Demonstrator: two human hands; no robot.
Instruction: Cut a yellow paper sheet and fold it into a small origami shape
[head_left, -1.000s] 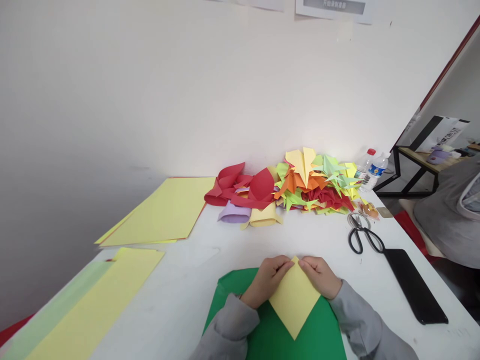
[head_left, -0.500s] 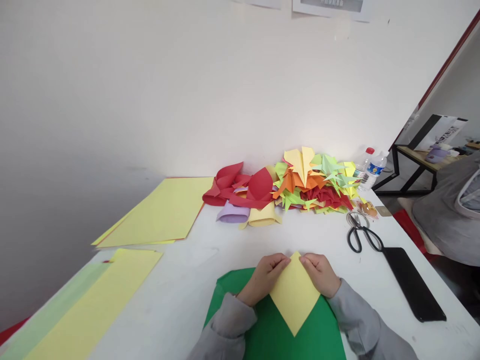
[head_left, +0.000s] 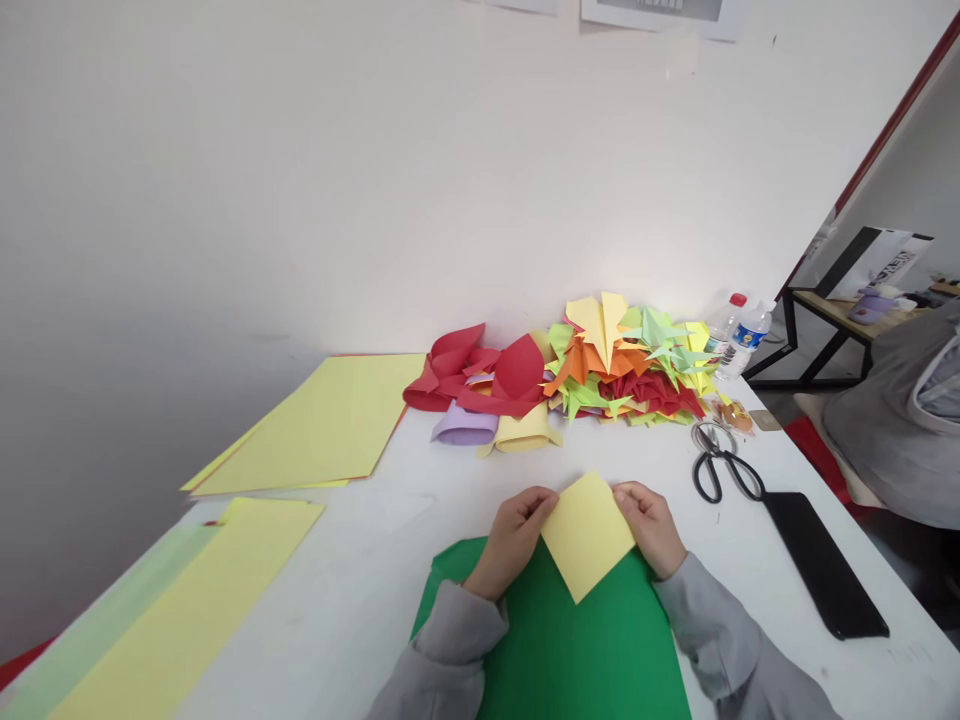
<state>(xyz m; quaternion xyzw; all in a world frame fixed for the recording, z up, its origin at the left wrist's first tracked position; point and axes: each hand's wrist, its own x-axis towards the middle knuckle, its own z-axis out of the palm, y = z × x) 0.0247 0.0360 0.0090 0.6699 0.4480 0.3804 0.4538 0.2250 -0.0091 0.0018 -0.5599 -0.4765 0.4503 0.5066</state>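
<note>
A yellow square of paper (head_left: 589,535), turned with one corner toward me, hangs over the front part of a green sheet (head_left: 577,660). Its left corner is pinched between the thumb and fingers of my left hand (head_left: 516,535). On the opposite side my right hand (head_left: 652,525) pinches the upper right edge near the corner. The green sheet lies on the white table (head_left: 352,610) beneath both wrists.
Folded paper shapes (head_left: 630,365) and rolled red pieces (head_left: 480,375) line the wall. Yellow sheets (head_left: 322,425) and strips (head_left: 202,600) lie left. Scissors (head_left: 724,462), a black flat object (head_left: 825,565) and bottles (head_left: 742,340) are right. A person's grey clothing (head_left: 889,430) shows beyond.
The yellow paper has moved up, away from me, and turned slightly. My hands have spread apart from its top corner to its side corners.
</note>
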